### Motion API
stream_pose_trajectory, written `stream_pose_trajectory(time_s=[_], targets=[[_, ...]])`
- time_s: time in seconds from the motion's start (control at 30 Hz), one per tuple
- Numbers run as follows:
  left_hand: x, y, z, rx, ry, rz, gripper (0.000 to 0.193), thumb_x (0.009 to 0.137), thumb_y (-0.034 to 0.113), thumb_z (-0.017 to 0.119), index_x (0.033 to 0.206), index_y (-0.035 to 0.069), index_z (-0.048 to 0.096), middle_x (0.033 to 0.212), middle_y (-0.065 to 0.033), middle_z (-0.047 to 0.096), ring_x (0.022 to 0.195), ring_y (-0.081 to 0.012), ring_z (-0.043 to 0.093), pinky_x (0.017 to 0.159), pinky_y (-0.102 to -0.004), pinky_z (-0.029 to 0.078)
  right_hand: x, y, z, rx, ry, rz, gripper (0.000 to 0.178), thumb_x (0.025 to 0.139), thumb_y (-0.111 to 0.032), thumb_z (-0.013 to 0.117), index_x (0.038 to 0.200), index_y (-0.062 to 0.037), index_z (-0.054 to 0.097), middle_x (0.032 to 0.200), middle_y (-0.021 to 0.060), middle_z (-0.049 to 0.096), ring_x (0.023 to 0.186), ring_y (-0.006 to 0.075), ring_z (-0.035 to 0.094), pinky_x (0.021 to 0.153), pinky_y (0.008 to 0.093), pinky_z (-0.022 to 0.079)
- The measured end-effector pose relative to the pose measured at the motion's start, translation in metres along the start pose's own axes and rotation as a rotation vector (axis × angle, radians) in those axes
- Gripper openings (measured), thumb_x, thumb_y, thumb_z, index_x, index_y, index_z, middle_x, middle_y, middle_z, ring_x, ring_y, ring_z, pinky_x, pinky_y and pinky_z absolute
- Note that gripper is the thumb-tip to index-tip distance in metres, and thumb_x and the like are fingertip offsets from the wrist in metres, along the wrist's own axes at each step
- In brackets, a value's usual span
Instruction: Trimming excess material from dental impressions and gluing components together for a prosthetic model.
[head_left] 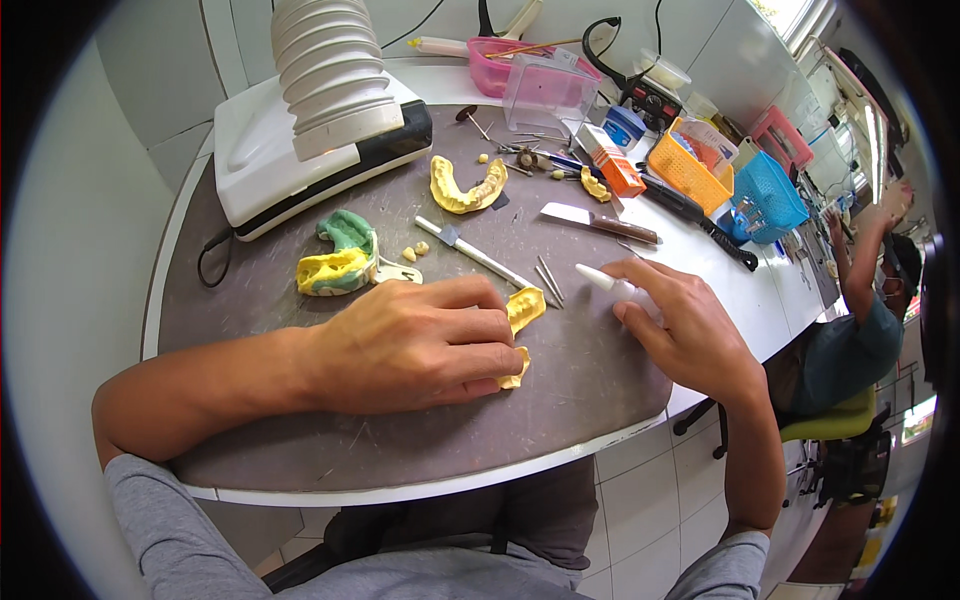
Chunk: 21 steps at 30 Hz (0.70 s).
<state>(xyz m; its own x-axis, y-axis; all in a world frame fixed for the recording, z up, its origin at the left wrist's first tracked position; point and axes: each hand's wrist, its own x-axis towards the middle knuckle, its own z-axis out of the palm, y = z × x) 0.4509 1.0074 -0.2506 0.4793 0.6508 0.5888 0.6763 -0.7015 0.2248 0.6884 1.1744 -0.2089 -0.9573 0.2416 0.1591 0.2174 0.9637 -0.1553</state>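
Note:
My left hand (415, 340) is closed over a yellow plaster dental cast (525, 309); its curled fingers hide the middle, so I cannot tell whether the part below is a separate piece. In my right hand (690, 330) is a small white bottle with a pointed nozzle (598, 277), its tip turned toward the upper left. Two thin metal pins (550, 280) lie between the hands. Beyond the left hand are a dental impression in green and yellow (345, 250), small yellow bits (412, 252) and a white rod with a grey band (480, 255).
A U-shaped yellow cast (462, 195) and a knife with a brown handle (610, 225) lie farther back. A white machine with a ribbed hose (320, 150) stands back left. Orange (685, 165) and blue baskets (770, 200) line the right. Another person (850, 340) sits far right.

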Motion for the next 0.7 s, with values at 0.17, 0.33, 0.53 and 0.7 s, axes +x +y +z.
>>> stream_pose_trajectory(time_s=[0.17,0.33,0.53,0.7], targets=[[-0.001,0.0,0.001,-0.007,0.001,-0.013,0.017,0.078,0.013,0.077,0.091,0.006,0.069,0.085,-0.0032,0.063,0.084,-0.0192,0.063,0.063,-0.0295,0.056,0.001,-0.016,-0.01,0.242,-0.053,0.317,0.033,0.09,-0.011,0.06,0.12,-0.0048,0.048,0.097,0.0247,0.066,0.087,0.0374,0.062,0.082,0.0414,0.046],[0.001,0.0,0.0,-0.001,-0.008,-0.013,0.019,0.076,0.013,0.079,0.091,0.007,0.069,0.086,-0.0028,0.064,0.084,-0.0191,0.063,0.065,-0.0296,0.056,-0.007,-0.015,-0.011,0.362,-0.021,0.44,0.025,0.09,-0.014,0.062,0.112,-0.0044,0.052,0.103,0.0263,0.066,0.098,0.0406,0.063,0.09,0.0413,0.045],[0.0,0.001,0.0,-0.001,-0.02,-0.023,0.019,0.076,0.013,0.079,0.091,0.007,0.07,0.087,-0.003,0.065,0.088,-0.0202,0.064,0.067,-0.0302,0.057,-0.014,-0.007,-0.012,0.43,-0.011,0.444,0.032,0.091,-0.01,0.06,0.122,-0.0048,0.053,0.099,0.0252,0.066,0.085,0.0357,0.066,0.084,0.042,0.049],[0.001,0.001,0.001,-0.03,-0.011,-0.012,0.019,0.076,0.011,0.078,0.092,0.005,0.069,0.089,-0.0054,0.066,0.097,-0.0247,0.065,0.073,-0.0325,0.058,-0.02,-0.01,-0.009,0.554,0.084,0.5,0.03,0.094,-0.015,0.062,0.122,-0.0047,0.058,0.087,0.0145,0.067,0.073,0.0182,0.065,0.069,0.0305,0.051]])
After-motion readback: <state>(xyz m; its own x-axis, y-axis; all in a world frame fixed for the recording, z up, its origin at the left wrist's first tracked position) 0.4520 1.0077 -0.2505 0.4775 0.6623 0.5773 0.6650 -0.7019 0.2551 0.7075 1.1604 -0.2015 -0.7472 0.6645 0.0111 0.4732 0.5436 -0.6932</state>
